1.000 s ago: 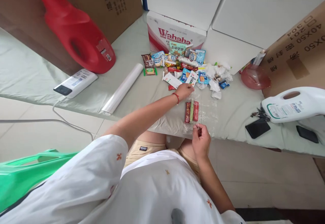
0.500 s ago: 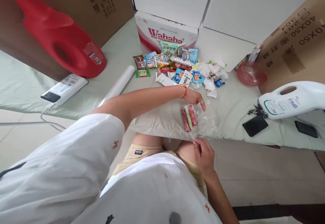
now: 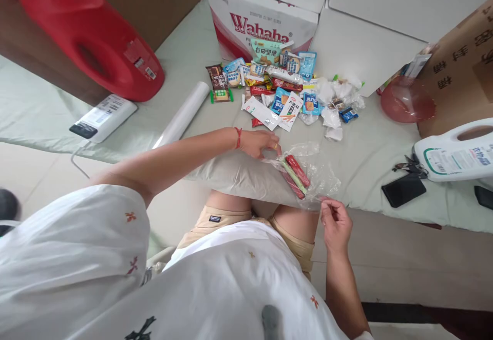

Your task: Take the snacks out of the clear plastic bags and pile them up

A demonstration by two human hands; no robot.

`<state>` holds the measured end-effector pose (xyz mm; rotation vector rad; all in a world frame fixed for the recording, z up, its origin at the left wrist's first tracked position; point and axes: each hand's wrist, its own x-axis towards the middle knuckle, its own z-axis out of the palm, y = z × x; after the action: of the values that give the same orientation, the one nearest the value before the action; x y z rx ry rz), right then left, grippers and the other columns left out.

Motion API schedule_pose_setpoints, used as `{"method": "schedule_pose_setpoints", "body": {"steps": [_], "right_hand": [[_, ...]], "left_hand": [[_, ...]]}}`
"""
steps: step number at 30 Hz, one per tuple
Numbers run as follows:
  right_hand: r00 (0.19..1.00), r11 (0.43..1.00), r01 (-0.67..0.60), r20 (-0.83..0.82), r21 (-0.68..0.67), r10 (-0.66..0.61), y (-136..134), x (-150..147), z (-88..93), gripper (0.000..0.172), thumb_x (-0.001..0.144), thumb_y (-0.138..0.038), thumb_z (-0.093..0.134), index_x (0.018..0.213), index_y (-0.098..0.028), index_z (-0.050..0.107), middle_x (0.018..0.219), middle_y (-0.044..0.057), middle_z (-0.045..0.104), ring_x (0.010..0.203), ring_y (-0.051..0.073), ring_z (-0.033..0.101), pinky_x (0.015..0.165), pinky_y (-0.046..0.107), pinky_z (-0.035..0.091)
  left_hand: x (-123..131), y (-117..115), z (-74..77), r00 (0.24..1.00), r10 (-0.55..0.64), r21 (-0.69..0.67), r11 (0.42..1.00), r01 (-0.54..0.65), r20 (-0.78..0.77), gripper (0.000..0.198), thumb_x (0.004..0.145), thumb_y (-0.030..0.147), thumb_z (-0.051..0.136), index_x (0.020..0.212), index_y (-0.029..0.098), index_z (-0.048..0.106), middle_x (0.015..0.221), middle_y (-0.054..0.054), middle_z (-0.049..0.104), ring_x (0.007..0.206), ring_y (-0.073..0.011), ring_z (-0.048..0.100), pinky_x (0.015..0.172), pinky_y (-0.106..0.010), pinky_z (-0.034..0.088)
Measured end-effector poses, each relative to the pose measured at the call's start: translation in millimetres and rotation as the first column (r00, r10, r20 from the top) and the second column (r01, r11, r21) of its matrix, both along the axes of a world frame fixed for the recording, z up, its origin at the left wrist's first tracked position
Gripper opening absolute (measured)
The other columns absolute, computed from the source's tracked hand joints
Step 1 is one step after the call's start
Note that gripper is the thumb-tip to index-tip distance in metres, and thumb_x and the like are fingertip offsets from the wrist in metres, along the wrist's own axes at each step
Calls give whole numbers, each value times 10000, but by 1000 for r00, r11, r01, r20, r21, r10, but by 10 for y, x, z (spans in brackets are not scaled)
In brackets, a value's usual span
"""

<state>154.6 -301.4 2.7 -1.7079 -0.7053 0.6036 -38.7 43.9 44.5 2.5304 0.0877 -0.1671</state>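
Note:
On the bed-like surface near its front edge lie red and green stick-shaped snack packs [image 3: 296, 169], side by side on a crumpled piece of clear plastic film [image 3: 325, 178]. Whether the film is a sheet or a bag I cannot tell. At the left end of the packs, my left hand [image 3: 259, 144] has its fingers closed on the film's edge. My right hand [image 3: 337, 223] pinches the film's near right corner between thumb and forefinger, just past the front edge. The packs are apart from both hands.
Behind lies a pile of wrapped snacks [image 3: 275, 80] against a Wahaha box [image 3: 262, 21]. A white roll [image 3: 183, 116], a power bank [image 3: 103, 119] and a red jug [image 3: 96, 47] are left. Right are a pink bowl [image 3: 404, 101], keys [image 3: 412, 166], a black wallet-like item [image 3: 403, 190] and a white bottle [image 3: 458, 150].
My left hand has gone from above the film's right part to its left edge and closed on it. My right hand has shifted right, still pinching the film. The view has shifted slightly.

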Motion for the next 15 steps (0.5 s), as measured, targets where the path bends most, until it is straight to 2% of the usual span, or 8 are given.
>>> {"method": "schedule_pose_setpoints", "body": {"steps": [2, 4, 5, 7, 9, 11, 12, 15], "right_hand": [[990, 999, 30, -140, 17, -27, 63, 0, 33, 348, 856, -504, 788, 943, -192, 660, 1017, 69, 781, 509, 59, 456, 480, 227, 358], [970, 998, 65, -235, 27, -57, 113, -5, 61, 371, 820, -495, 826, 936, -192, 645, 943, 45, 773, 481, 42, 399, 463, 217, 319], [962, 996, 82, -262, 24, -73, 131, -5, 70, 386, 799, -493, 844, 931, -192, 642, 902, 32, 766, 479, 40, 394, 463, 215, 315], [952, 994, 109, -289, 13, -100, 154, 3, 75, 408, 763, -488, 872, 925, -191, 644, 847, 15, 751, 481, 40, 390, 462, 211, 307], [946, 992, 128, -300, 7, -120, 162, 21, 67, 422, 738, -483, 891, 920, -188, 651, 815, 6, 741, 484, 40, 390, 459, 206, 295], [942, 990, 144, -308, 5, -135, 164, 46, 58, 429, 718, -477, 904, 909, -183, 657, 800, 3, 737, 482, 36, 382, 454, 199, 280], [939, 989, 150, -313, 4, -142, 167, 59, 55, 433, 709, -477, 908, 901, -181, 657, 793, 1, 734, 478, 32, 375, 452, 196, 273], [929, 986, 165, -333, -15, -160, 193, 96, 50, 456, 680, -491, 915, 879, -179, 649, 770, -4, 723, 461, 22, 338, 440, 189, 242]], "left_hand": [[-25, -27, -22, 998, 34, 43, 998, -36, 46, 446, 630, 244, 801, 1076, 252, 800, 1106, -101, 679, 1062, -315, 559, 931, -406, 448], [-21, -53, -22, 991, 57, 25, 998, -60, 118, 350, 616, 156, 752, 956, 229, 784, 1196, -110, 675, 1144, -335, 556, 977, -442, 450], [-8, -66, -14, 982, 60, -5, 998, -60, 176, 364, 602, 91, 699, 935, 220, 768, 1247, -110, 674, 1178, -329, 563, 1002, -441, 455], [33, -97, 14, 957, 50, -112, 994, -19, 284, 531, 567, 9, 597, 1031, 216, 750, 1380, -100, 656, 1220, -291, 589, 1033, -401, 471], [85, -129, 47, 957, 8, -220, 974, 59, 292, 749, 570, -4, 563, 1258, 252, 710, 1440, -67, 650, 1183, -247, 630, 1015, -345, 487], [128, -145, 66, 977, -26, -264, 961, 83, 213, 829, 611, 35, 604, 1391, 310, 658, 1311, -23, 733, 1100, -236, 653, 984, -330, 483], [140, -141, 66, 985, -18, -259, 964, 63, 170, 789, 640, 76, 644, 1389, 324, 668, 1185, -11, 772, 1062, -241, 650, 976, -338, 471], [121, -67, 15, 991, 74, -213, 976, -50, 107, 439, 693, 258, 757, 1128, 283, 806, 872, -27, 756, 975, -257, 619, 947, -362, 429]]}}
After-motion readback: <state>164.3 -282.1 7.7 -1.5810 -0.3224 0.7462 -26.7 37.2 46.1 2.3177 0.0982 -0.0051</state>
